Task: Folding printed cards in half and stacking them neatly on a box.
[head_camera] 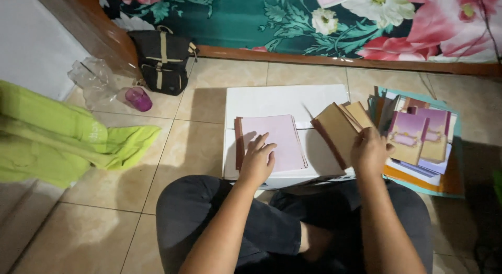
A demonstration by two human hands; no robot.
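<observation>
Head view, looking down over crossed legs in dark trousers on a tiled floor (157, 164). A white box (285, 98) sits in front of the knees and serves as the surface. Left hand (257, 161) open, fingers spread, palm flat on a pink stack of cards (277, 135) with a brown edge, lying on the box's left half. Right hand (370, 151) closed around a brown bundle of cards (337, 127), held tilted and fanned above the box's right edge. Just right of the box, on the floor: a pile of purple and gold cards (418, 135). Far left: green cloth (63, 135). Near it, crumpled clear plastic with a purple cup (139, 98), and a black bag (163, 59) against the wooden bed base.
</observation>
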